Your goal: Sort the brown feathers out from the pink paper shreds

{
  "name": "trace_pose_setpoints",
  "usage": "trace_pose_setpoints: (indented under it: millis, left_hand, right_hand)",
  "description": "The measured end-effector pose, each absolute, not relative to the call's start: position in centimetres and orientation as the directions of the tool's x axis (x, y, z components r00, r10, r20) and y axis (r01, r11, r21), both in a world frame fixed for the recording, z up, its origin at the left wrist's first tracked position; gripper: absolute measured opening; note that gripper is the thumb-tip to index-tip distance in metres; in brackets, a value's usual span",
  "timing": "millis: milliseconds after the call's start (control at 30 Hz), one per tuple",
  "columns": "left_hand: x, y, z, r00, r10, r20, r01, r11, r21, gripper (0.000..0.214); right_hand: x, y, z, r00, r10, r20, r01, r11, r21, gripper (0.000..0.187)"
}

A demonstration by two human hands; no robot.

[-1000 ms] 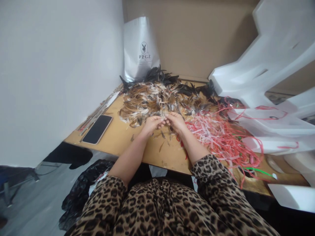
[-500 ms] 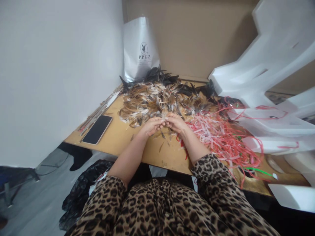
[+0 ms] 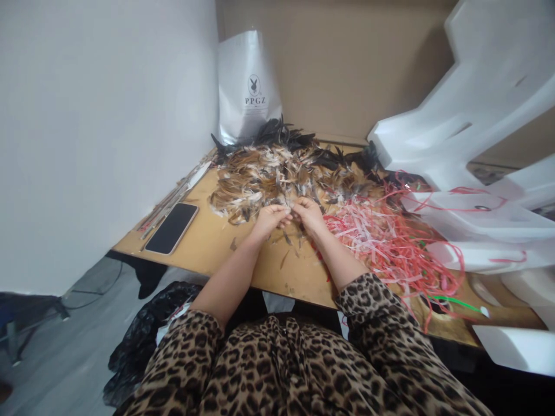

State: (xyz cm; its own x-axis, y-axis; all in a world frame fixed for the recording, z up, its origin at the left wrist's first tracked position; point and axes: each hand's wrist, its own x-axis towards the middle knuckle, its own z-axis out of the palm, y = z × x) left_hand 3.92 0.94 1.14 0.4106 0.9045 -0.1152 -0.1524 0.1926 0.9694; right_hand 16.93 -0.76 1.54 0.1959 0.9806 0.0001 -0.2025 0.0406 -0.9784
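Note:
A big heap of brown, white and black feathers (image 3: 277,170) covers the back of the wooden table (image 3: 208,242). My left hand (image 3: 269,221) and my right hand (image 3: 310,215) meet at the heap's near edge, fingertips pinched together on small feathers that I cannot make out clearly. A tangle of red and pink strips (image 3: 385,240) lies just to the right of my right hand. Loose feather bits are scattered on the table below my hands.
A black phone (image 3: 171,227) lies face up at the table's left, beside some thin rods (image 3: 173,196). A silver bag (image 3: 248,86) stands against the back wall. White foam blocks (image 3: 468,133) crowd the right. A black plastic bag (image 3: 147,335) sits on the floor.
My hands have stayed at the same spot, with only small finger movements at the heap's edge. A dark shape on the floor under the table shifted.

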Motion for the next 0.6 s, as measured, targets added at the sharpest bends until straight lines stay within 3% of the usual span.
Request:
trace_pose_setpoints:
  millis: [200,433,600]
  left_hand:
    - [4.0,0.9,1.2,0.382,0.919,-0.098,-0.122,0.156,0.980,0.020]
    - [3.6,1.0,1.3,0.453,0.882,-0.128,-0.179,0.230,0.957,0.021]
    - [3.4,1.0,1.1,0.500,0.859,-0.111,-0.190,0.234,0.953,0.021]
  right_hand:
    - [16.6,-0.9,1.6,0.215,0.977,0.011,-0.167,0.048,-0.985,0.029]
    - [18.2,-0.7,1.5,-0.020,0.999,-0.038,-0.232,-0.041,-0.972,0.027]
    - [18.6,-0.8,1.5,-0.093,0.995,-0.047,-0.253,-0.070,-0.965,0.025]
